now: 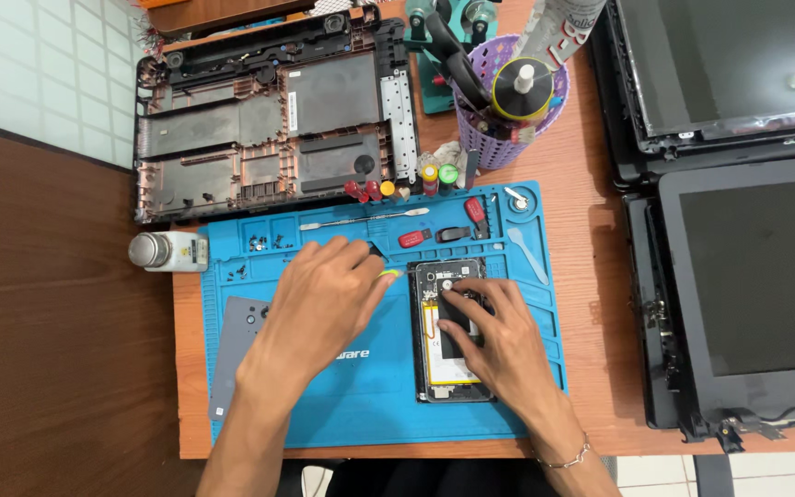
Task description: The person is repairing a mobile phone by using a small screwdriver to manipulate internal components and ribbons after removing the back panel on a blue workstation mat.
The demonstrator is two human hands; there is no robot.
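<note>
Blue silicone repair mat [370,396] covers the middle of the orange-brown wooden table [581,202], and your hands work on it. Your right hand [499,340] lies over the opened black smartphone with its back off [434,368], which sits upright along the mat's right half, near its right edge; the fingers are spread and pressing flat on the phone's upper part, gripping nothing. Your left hand [324,294] rests just left of the phone's top corner, fingers curled together around a small yellow-green tipped tool [388,273] whose tip points at the phone's top left edge. You cannot tell how tightly it is pinched, since the fingers hide the shaft.

Near the mat's left edge lies a flat grey phone back cover [236,350]. Along the mat's top edge sit a thin metal spudger [361,219], a red flash drive [413,238] and tiny black screws [264,243]. Just off the mat's top left corner a white bottle with a silver cap [169,250] lies on its side. Beyond the top edge is an opened black laptop base shell [269,120], and beside it a purple perforated tool holder [508,101]. Two dark laptop screen panels [747,276] fill the table's right edge
</note>
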